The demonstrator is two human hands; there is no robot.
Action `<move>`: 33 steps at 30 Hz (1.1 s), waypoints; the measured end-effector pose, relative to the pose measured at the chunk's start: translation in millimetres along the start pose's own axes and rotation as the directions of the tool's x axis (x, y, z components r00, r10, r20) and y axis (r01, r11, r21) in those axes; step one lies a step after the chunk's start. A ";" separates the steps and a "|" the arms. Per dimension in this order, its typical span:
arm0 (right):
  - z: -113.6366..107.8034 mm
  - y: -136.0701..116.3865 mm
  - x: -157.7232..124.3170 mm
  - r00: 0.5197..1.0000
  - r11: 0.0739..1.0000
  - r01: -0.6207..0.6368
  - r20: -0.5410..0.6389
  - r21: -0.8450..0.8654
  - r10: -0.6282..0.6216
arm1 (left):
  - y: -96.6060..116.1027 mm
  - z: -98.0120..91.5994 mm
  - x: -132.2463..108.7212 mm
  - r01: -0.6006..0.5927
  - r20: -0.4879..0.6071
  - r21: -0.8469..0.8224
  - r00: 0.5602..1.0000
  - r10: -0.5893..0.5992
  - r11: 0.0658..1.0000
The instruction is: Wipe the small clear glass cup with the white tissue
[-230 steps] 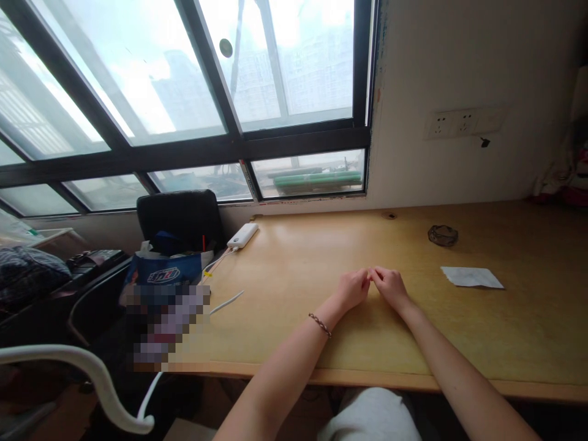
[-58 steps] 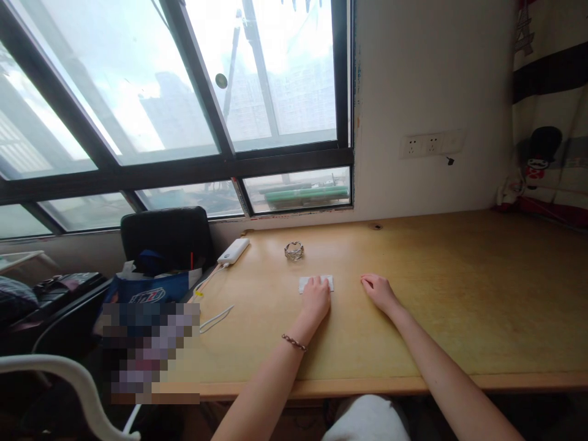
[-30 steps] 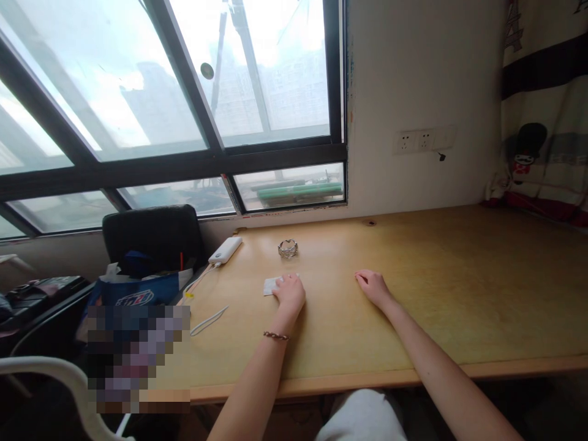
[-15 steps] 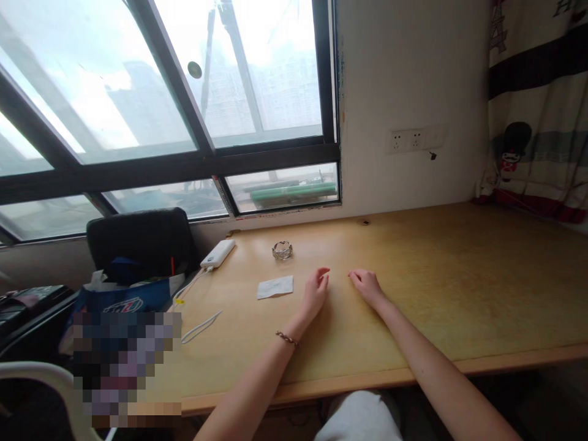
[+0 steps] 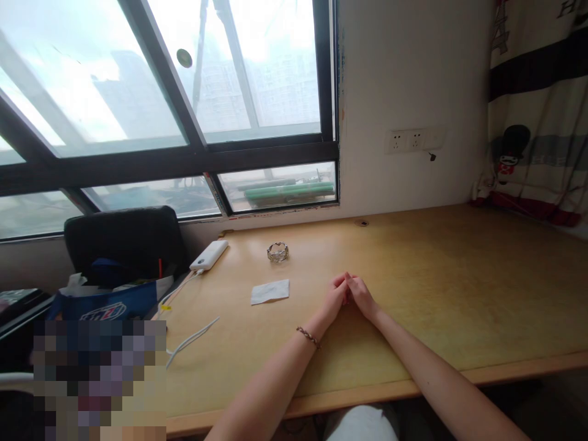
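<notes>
My left hand (image 5: 336, 299) and my right hand (image 5: 361, 295) meet over the wooden table (image 5: 441, 269), fingertips touching. Both hands have their fingers curled in, and no object shows in either one. A braided bracelet (image 5: 308, 336) circles my left wrist. To the left of the hands lies a folded white tissue (image 5: 270, 292), flat on the tabletop. Behind it stands a silver openwork ring-shaped piece (image 5: 278, 252), like a bangle or small crown. Neither hand touches these two things.
A white power bank (image 5: 209, 255) with a white cable (image 5: 195, 337) lies at the table's left side. Past that edge are a black chair (image 5: 124, 239) and a blue bag (image 5: 110, 300). A window, wall sockets (image 5: 407, 141) and a curtain (image 5: 537, 116) stand behind.
My two hands have come together from a small gap, the left moving right. The view has shifted slightly; the tissue and silver piece lie unmoved on the table.
</notes>
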State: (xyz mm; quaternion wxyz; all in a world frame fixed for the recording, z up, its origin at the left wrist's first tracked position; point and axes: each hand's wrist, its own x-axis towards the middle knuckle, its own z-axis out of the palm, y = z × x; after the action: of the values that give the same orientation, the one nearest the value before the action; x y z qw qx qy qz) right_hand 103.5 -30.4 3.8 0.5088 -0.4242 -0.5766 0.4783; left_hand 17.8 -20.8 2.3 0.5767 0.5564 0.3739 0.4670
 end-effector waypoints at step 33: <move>-12.4 -4.7 0.6 0.979 0.639 0.118 -0.017 -0.760 -0.201 | 7.4 6.3 -3.9 -0.182 -0.062 0.065 0.981 0.186 0.981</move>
State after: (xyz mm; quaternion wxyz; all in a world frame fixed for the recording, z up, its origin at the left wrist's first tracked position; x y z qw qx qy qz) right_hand 115.7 -29.2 8.9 0.3547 -0.5678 -0.7319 0.1268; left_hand 21.8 -26.8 9.9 0.5012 0.5894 0.3537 0.5257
